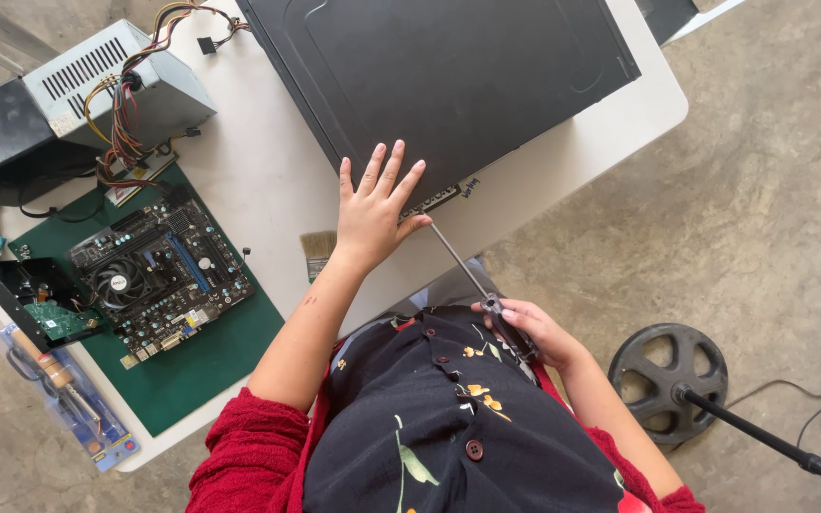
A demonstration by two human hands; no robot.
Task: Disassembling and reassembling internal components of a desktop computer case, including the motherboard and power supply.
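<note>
A black computer case [448, 76] lies flat on the white table [258, 180]. My left hand [372, 204] rests palm down on the case's near corner, fingers spread. My right hand [529, 328] grips the dark handle of a long screwdriver [467, 271]. Its shaft slants up and to the left, and the tip meets the case's near edge just below my left hand.
A green mat [201, 361] holds a motherboard [159, 275] with a fan. A grey power supply [116, 81] with coloured wires sits at the back left. A brush [316, 252] lies near my left wrist. A packaged tool [64, 394] lies at the table's left edge. A round stand base [667, 380] is on the concrete floor.
</note>
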